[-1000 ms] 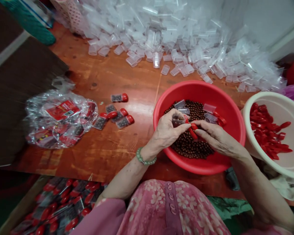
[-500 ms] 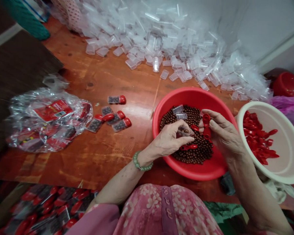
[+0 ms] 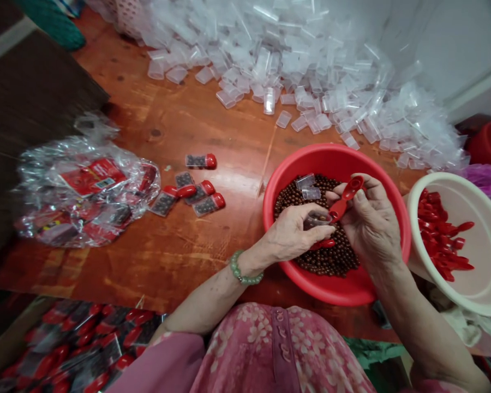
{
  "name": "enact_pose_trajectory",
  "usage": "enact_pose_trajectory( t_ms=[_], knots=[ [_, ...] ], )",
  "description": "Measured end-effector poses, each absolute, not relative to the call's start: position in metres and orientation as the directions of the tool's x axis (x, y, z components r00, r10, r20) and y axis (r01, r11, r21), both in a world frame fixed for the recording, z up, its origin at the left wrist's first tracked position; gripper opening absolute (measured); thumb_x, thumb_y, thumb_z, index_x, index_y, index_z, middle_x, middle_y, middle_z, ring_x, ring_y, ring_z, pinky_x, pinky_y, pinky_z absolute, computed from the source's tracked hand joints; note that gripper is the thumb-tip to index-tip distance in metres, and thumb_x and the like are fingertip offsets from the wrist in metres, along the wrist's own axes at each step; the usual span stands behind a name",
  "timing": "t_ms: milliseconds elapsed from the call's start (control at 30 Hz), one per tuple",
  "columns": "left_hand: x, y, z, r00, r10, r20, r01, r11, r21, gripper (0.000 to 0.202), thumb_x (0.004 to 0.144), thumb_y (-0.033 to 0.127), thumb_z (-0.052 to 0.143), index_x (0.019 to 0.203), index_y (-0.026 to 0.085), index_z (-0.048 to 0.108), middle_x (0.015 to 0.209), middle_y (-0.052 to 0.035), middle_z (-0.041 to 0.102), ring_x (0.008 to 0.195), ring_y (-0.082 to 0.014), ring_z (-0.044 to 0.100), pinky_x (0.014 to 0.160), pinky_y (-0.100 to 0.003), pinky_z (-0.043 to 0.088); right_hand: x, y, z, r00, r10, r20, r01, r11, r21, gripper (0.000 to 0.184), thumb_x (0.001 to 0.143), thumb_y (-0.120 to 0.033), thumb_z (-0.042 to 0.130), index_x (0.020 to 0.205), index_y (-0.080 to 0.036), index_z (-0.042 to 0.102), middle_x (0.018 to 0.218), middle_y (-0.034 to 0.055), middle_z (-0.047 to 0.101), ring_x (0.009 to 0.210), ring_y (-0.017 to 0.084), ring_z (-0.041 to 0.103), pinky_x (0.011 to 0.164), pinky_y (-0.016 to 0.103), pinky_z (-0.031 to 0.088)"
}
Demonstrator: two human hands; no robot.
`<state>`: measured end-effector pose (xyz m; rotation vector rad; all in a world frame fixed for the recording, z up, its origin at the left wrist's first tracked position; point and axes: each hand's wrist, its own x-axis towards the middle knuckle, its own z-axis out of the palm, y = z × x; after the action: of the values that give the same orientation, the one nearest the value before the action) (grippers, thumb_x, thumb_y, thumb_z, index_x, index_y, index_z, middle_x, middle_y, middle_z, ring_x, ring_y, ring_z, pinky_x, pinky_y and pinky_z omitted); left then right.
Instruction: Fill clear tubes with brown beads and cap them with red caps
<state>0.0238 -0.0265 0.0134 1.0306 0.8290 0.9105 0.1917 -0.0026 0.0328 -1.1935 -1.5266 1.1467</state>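
Note:
Above the red basin (image 3: 276, 218) of round brown beads (image 3: 329, 261), my left hand (image 3: 294, 232) is closed around a small clear plastic case (image 3: 317, 219) with its mouth toward the right. My right hand (image 3: 372, 215) pinches a red plastic cap (image 3: 347, 196) by its hinge area, its lid part swung open. The cap's lower end is at the mouth of the case; whether they touch I cannot tell. Two clear cases (image 3: 311, 193) lie on the beads. Another red cap (image 3: 324, 244) lies below my left hand, partly hidden.
Red caps (image 3: 442, 234) fill part of a cream basin (image 3: 415, 196) at the right. Clear cases (image 3: 270, 101) are heaped along the back. Filled red-capped cases (image 3: 208, 204) and a plastic bag of packs (image 3: 90, 191) lie left; more filled cases (image 3: 77, 338) sit below the table edge.
My right hand has tilted the red cap and brought its lower end to the case's mouth. My left hand keeps hold of the case. The whole view has shifted slightly.

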Motion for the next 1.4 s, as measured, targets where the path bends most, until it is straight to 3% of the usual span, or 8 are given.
enact_pose_trajectory(
  t_ms=[200, 333, 633, 733, 833, 933, 1167, 1400],
  knots=[
    [0.023, -0.025, 0.015, 0.223, 0.963, -0.151, -0.198, 0.197, 0.960, 0.018, 0.080, 0.024, 0.075, 0.095, 0.016, 0.068, 0.084, -0.0021, 0.070, 0.077, -0.0135, 0.064, 0.073, -0.027, 0.052, 0.206, -0.013, 0.040, -0.097, 0.972, 0.214, 0.365, 0.234, -0.901, 0.027, 0.098, -0.038, 0.062, 0.124, -0.031, 0.061, 0.116, 0.0051, 0.076, 0.106, 0.022, 0.075, 0.094, 0.041, 0.062],
    [0.021, -0.025, 0.016, 0.207, 0.969, -0.136, -0.225, 0.183, 0.957, 0.014, 0.081, 0.026, 0.073, 0.090, 0.016, 0.068, 0.079, -0.0012, 0.069, 0.073, -0.0131, 0.063, 0.072, -0.027, 0.051, 0.213, -0.018, 0.046, -0.315, 0.913, 0.260, 0.541, 0.398, -0.741, 0.030, 0.095, -0.025, 0.068, 0.124, -0.033, 0.071, 0.116, 0.0033, 0.078, 0.103, 0.022, 0.077, 0.095, 0.040, 0.062],
    [0.018, -0.023, 0.011, 0.217, 0.973, -0.084, -0.188, 0.126, 0.974, 0.012, 0.080, 0.024, 0.073, 0.087, 0.016, 0.067, 0.075, 0.0009, 0.064, 0.069, -0.0110, 0.056, 0.067, -0.026, 0.045, 0.210, -0.015, 0.045, -0.518, 0.744, 0.421, 0.510, 0.664, -0.546, 0.047, 0.087, -0.010, 0.074, 0.128, -0.030, 0.070, 0.110, 0.0038, 0.081, 0.096, 0.021, 0.078, 0.087, 0.033, 0.065],
    [0.018, -0.022, 0.011, 0.269, 0.960, -0.076, -0.249, 0.146, 0.957, 0.012, 0.081, 0.020, 0.071, 0.091, 0.017, 0.064, 0.080, 0.0001, 0.066, 0.074, -0.0119, 0.060, 0.073, -0.027, 0.049, 0.212, -0.014, 0.042, -0.446, 0.812, 0.377, 0.571, 0.583, -0.579, 0.035, 0.090, -0.016, 0.070, 0.124, -0.026, 0.071, 0.109, 0.0056, 0.080, 0.094, 0.020, 0.077, 0.086, 0.034, 0.064],
    [0.017, -0.022, 0.012, 0.344, 0.936, -0.077, -0.277, 0.179, 0.944, 0.013, 0.083, 0.017, 0.069, 0.095, 0.017, 0.065, 0.089, -0.0030, 0.071, 0.085, -0.0152, 0.066, 0.084, -0.031, 0.053, 0.213, -0.011, 0.044, -0.281, 0.923, 0.261, 0.544, 0.378, -0.749, 0.027, 0.096, -0.027, 0.065, 0.123, -0.027, 0.070, 0.112, 0.0061, 0.078, 0.098, 0.021, 0.076, 0.090, 0.038, 0.063],
    [0.017, -0.023, 0.014, 0.381, 0.921, -0.081, -0.230, 0.178, 0.957, 0.012, 0.083, 0.018, 0.072, 0.094, 0.016, 0.068, 0.089, -0.0032, 0.072, 0.085, -0.0159, 0.066, 0.085, -0.032, 0.053, 0.208, -0.009, 0.051, -0.207, 0.961, 0.182, 0.451, 0.259, -0.854, 0.028, 0.099, -0.034, 0.061, 0.126, -0.031, 0.069, 0.116, 0.0063, 0.076, 0.104, 0.023, 0.076, 0.092, 0.039, 0.063],
    [0.018, -0.023, 0.011, 0.442, 0.890, -0.110, -0.340, 0.280, 0.898, 0.019, 0.082, 0.017, 0.070, 0.101, 0.016, 0.072, 0.089, -0.0027, 0.072, 0.088, -0.0180, 0.069, 0.093, -0.036, 0.054, 0.196, -0.009, 0.051, -0.342, 0.892, 0.294, 0.447, 0.430, -0.785, 0.032, 0.098, -0.027, 0.063, 0.128, -0.035, 0.069, 0.118, 0.0047, 0.076, 0.109, 0.023, 0.074, 0.096, 0.039, 0.061],
    [0.017, -0.021, 0.012, 0.447, 0.887, -0.115, -0.375, 0.303, 0.876, 0.018, 0.080, 0.028, 0.075, 0.092, 0.016, 0.071, 0.081, -0.0008, 0.067, 0.075, -0.0138, 0.061, 0.081, -0.031, 0.052, 0.195, -0.005, 0.055, -0.510, 0.754, 0.414, 0.465, 0.647, -0.604, 0.046, 0.095, -0.014, 0.063, 0.136, -0.035, 0.065, 0.113, 0.0039, 0.078, 0.100, 0.022, 0.075, 0.090, 0.039, 0.063]
  ],
)
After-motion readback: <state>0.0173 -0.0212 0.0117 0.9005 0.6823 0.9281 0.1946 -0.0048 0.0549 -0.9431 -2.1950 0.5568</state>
